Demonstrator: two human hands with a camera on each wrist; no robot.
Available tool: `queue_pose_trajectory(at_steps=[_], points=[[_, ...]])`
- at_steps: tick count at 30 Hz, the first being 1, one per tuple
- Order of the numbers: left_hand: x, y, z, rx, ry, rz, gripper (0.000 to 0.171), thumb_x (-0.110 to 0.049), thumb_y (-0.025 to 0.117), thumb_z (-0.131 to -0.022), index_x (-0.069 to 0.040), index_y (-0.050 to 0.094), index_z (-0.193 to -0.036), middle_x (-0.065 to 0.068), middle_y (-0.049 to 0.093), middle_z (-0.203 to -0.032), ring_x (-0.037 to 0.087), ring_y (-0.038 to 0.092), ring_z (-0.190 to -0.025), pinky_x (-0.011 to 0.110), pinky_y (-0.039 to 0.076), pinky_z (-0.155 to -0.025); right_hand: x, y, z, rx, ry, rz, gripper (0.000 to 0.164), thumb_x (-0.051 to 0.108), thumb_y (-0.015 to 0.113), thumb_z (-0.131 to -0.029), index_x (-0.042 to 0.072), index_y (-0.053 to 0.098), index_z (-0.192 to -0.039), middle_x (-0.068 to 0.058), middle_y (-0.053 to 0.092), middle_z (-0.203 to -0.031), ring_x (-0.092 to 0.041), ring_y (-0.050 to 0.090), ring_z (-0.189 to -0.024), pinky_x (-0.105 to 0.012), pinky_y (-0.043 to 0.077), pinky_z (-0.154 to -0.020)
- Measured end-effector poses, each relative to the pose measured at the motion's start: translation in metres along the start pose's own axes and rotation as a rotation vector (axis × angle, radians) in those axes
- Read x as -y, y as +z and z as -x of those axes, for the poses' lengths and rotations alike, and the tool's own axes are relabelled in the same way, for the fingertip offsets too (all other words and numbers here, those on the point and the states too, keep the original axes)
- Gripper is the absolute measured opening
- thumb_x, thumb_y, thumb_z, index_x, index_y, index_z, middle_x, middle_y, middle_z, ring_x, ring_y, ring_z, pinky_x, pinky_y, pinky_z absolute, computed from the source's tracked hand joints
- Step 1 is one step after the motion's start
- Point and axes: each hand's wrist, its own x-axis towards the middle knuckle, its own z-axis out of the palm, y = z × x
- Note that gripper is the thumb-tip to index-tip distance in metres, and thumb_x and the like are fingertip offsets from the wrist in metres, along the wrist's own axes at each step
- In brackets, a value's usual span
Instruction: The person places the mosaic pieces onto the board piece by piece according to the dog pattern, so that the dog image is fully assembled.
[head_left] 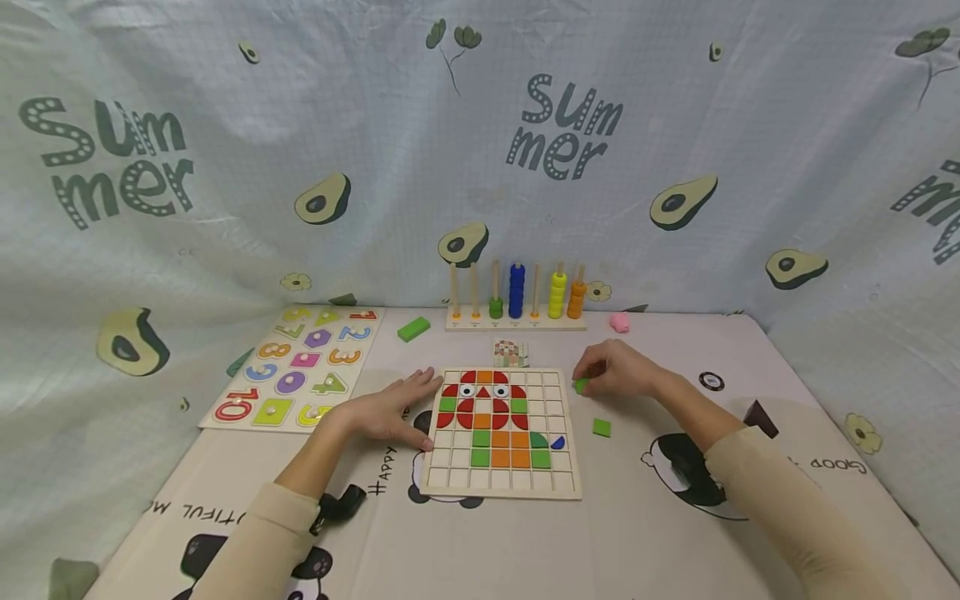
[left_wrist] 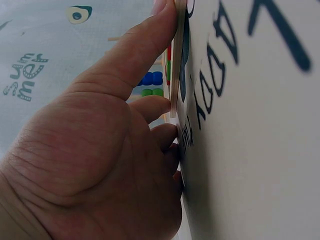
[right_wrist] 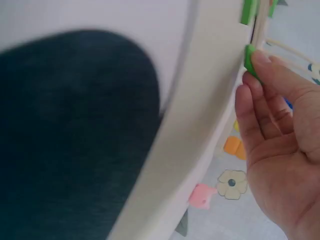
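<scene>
A square wooden grid board (head_left: 502, 493) lies mid-table, with red, orange and green tiles forming an owl-like figure with two round eyes. My left hand (head_left: 386, 414) rests at its left side, fingers spread, with the thumb (left_wrist: 145, 37) lying along the board's edge. To the right of the board, my right hand (head_left: 617, 371) pinches a small green tile (right_wrist: 250, 61) between thumb and fingers, near the upper right edge. Another green tile (head_left: 602, 427) lies on the cloth below that hand. In one cell of the grid sits a blue rounded piece (head_left: 557, 442), slightly askew.
Behind the board is a small pattern card (head_left: 511, 353), then a bead counter (head_left: 516, 324) with upright pegs. A number puzzle board (head_left: 354, 371) lies left, beside a green block (head_left: 413, 329). Something small and pink (head_left: 619, 322) sits at the back right.
</scene>
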Motion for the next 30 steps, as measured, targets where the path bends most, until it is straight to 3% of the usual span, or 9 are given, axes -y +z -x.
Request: queue_pose_trajectory(at_steps=[6,13,20,30], points=[[0.002,-0.001,-0.001,0.011,0.003,-0.009,0.107,-0.057,0.077,-0.071,-0.026,0.017,-0.155,-0.001,0.0,-0.162,0.024,-0.005,-0.148,0.05,0.002,-0.118,0.009,0.003,-0.011,0.04,-0.023,-0.107,0.017,0.009,0.08,-0.078,0.008,0.075,-0.095,0.002,0.072,-0.089,-0.015,0.064,-0.077,-0.025,0.055,-0.07],[0.003,0.0,-0.001,0.012,0.022,-0.018,0.108,-0.058,0.076,-0.072,-0.024,0.016,-0.155,0.001,0.0,-0.162,0.026,-0.004,-0.148,0.051,0.002,-0.118,0.066,0.028,-0.035,0.072,-0.072,-0.249,0.016,0.01,0.076,-0.082,0.005,0.074,-0.097,-0.003,0.072,-0.088,-0.021,0.059,-0.076,-0.026,0.052,-0.07],[0.002,0.0,-0.001,0.011,0.011,-0.018,0.108,-0.059,0.075,-0.072,-0.026,0.015,-0.155,0.0,0.0,-0.162,0.023,-0.003,-0.148,0.05,0.004,-0.118,0.113,0.063,-0.05,0.247,-0.132,-0.2,0.011,0.012,0.074,-0.084,0.011,0.075,-0.095,0.005,0.071,-0.084,-0.013,0.061,-0.074,-0.028,0.055,-0.072],[0.003,-0.001,0.0,0.008,0.01,-0.026,0.108,-0.06,0.075,-0.072,-0.027,0.015,-0.155,-0.001,0.0,-0.162,0.022,-0.003,-0.148,0.048,0.003,-0.118,0.13,0.091,-0.058,0.401,-0.17,-0.243,0.008,0.014,0.077,-0.082,0.017,0.077,-0.09,0.004,0.071,-0.076,-0.013,0.06,-0.066,-0.025,0.053,-0.061]])
